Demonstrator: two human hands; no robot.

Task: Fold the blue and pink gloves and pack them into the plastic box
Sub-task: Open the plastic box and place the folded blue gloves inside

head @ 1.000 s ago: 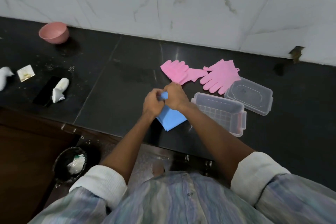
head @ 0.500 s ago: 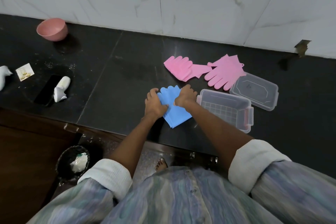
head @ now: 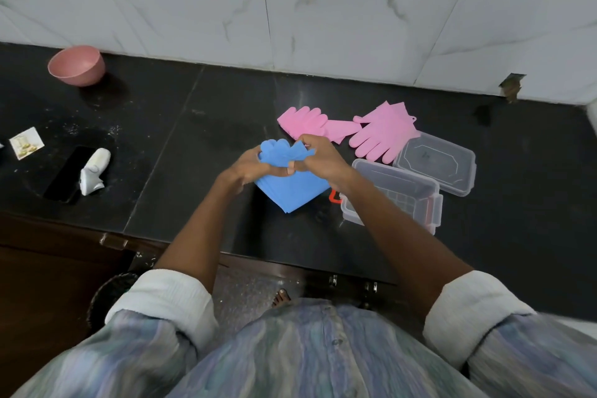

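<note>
The blue gloves are stacked together above the black counter, cuffs pointing toward me and fingers away. My left hand grips their left side near the fingers, and my right hand pinches the finger end from the right. Two pink gloves lie flat behind: one straight beyond my hands, the other to its right, its fingers resting against the lid. The clear plastic box stands open just right of my right wrist, and my forearm covers its near left corner.
The box's clear lid lies behind the box. A pink bowl stands at the far left by the tiled wall. A dark phone, a white tube and a small sachet lie at the left.
The blue gloves were pressed on the counter under both hands; now both hands have lifted their finger end and are bending it. The view has shifted slightly.
</note>
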